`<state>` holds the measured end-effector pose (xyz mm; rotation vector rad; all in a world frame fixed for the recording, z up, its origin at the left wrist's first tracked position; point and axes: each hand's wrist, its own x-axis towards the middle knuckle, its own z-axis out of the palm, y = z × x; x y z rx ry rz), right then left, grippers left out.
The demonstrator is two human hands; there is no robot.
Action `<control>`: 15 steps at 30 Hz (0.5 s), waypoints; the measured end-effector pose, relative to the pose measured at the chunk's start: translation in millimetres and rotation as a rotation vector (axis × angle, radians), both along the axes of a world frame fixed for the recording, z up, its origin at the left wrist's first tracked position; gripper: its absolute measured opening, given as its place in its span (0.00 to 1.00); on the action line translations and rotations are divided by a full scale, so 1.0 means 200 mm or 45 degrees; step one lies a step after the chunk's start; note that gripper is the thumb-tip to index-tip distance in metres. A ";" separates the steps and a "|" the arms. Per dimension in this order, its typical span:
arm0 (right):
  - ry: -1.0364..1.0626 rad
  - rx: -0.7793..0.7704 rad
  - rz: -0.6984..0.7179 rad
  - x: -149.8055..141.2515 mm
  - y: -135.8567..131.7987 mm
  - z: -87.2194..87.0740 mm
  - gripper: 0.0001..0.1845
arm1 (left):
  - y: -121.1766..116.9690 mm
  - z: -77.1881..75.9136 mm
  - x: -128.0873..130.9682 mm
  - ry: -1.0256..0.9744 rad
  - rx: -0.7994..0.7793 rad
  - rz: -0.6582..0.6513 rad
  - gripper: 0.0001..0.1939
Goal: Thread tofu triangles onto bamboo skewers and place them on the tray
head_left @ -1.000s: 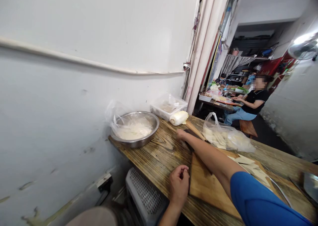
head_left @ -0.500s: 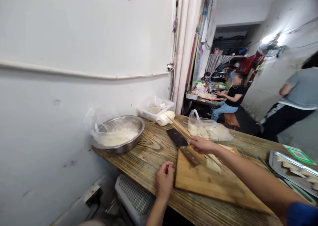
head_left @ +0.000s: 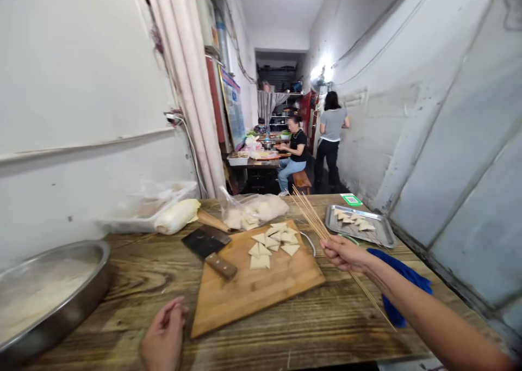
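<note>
My right hand (head_left: 345,253) grips a bundle of thin wooden skewers (head_left: 312,216) over the table, right of the cutting board (head_left: 253,300). The skewers fan out ahead of the fist, and a few thin ends trail behind it. Low at the left, beside the board's near corner, my left hand (head_left: 165,333) has its fingers curled in, with nothing visible in them. Pale, flat triangular pieces (head_left: 275,237), which look like tofu, lie loosely piled on the board. A cleaver (head_left: 206,241) rests at the board's left edge, its wooden handle on the board.
A metal basin (head_left: 104,262) stands at left. Behind the board are a whitish vegetable (head_left: 177,217), more skewers (head_left: 212,218) and a plastic bag (head_left: 261,208). A metal tray (head_left: 389,237) with triangles and a blue cloth (head_left: 395,284) lie at right. People are farther back.
The view has turned right. My right hand has carried the skewers from above the cleaver and board to the board's right side. My left hand stays curled near the board's left edge.
</note>
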<state>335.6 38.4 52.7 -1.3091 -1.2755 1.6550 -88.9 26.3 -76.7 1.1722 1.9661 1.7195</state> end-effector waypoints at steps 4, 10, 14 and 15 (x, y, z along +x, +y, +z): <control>0.133 -0.078 0.050 0.16 -0.09 -0.03 0.15 | -0.02 0.04 0.06 0.093 -0.021 0.056 0.24; -0.288 -0.058 -0.188 0.30 -0.17 -0.12 0.11 | -0.03 0.07 0.37 0.272 0.031 -0.169 0.25; -0.586 -0.138 -0.257 0.31 -0.14 -0.20 0.11 | -0.04 0.06 0.58 0.500 0.090 -0.348 0.22; -0.687 -0.158 -0.254 0.31 -0.12 -0.23 0.12 | -0.04 0.06 0.61 0.546 0.106 -0.357 0.21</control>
